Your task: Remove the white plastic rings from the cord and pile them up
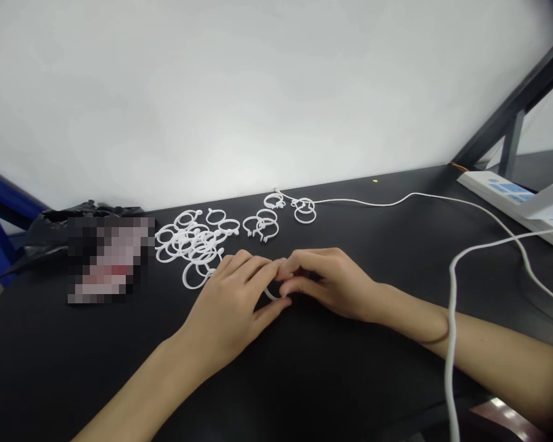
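My left hand [237,291] and my right hand [334,276] meet over the dark table, fingertips close together. Both are closed on a white plastic curtain ring [271,295]; only a short arc of it shows, and my fingers hide the rest. Just beyond and left of my left hand lies a tangled pile of white curtain rings [191,242]. Several more loose rings [267,226] lie beyond my hands, some with gaps between their knobbed ends. Farther back, a few others [305,212] rest near the wall.
A white cable [451,319] passes in front of my right forearm, and a thinner cord [364,201] runs along the back. A white-and-blue box [511,196] stands at right. Black plastic [50,230] and a blurred-out item [113,258] lie at left on the black table [350,374].
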### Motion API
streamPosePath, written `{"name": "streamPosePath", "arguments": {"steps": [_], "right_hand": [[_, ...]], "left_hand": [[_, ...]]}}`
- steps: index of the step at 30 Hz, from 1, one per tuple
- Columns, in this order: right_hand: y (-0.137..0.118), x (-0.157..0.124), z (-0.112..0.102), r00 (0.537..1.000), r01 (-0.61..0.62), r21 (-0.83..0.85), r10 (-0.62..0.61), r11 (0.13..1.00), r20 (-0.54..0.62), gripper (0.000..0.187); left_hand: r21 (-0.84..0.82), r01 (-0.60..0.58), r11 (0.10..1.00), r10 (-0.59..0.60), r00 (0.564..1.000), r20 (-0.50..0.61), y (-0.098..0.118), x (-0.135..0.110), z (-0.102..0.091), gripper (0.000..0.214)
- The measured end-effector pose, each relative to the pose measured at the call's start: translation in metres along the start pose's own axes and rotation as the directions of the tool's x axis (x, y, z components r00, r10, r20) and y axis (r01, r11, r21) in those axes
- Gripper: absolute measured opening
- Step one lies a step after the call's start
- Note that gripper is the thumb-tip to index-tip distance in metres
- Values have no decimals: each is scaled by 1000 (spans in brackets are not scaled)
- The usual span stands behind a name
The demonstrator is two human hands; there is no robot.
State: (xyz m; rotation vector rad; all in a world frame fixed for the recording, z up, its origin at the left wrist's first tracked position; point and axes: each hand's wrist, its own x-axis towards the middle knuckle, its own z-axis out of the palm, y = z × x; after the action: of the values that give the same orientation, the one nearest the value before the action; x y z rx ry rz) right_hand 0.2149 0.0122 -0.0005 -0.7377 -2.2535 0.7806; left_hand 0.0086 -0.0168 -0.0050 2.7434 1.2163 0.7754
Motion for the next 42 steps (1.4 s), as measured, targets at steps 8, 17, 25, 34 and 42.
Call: {"name": "streamPosePath", "arguments": {"steps": [8, 17, 25, 34, 42], "right_hand": [[34, 16, -6, 1000, 16, -423, -20, 906, -4, 34], [33, 21, -8, 997, 18, -472, 19, 881, 73, 14], [30, 12, -6, 999, -27, -299, 33, 954, 14, 7], [17, 8, 1, 999, -30, -169, 27, 985, -23, 11], [16, 10, 0, 997, -45, -147, 36, 988, -64, 9]], "left_hand": [[394, 358, 847, -323, 934, -154, -37, -1, -7, 44], [363, 357, 861, -307, 933, -190, -42, -2, -8, 43], [216, 150, 965, -140, 988, -60, -17, 1, 2, 39], [83, 84, 993, -78, 994, -73, -17, 1, -4, 19], [10, 59, 998, -58, 995, -79, -14, 1, -2, 12]]}}
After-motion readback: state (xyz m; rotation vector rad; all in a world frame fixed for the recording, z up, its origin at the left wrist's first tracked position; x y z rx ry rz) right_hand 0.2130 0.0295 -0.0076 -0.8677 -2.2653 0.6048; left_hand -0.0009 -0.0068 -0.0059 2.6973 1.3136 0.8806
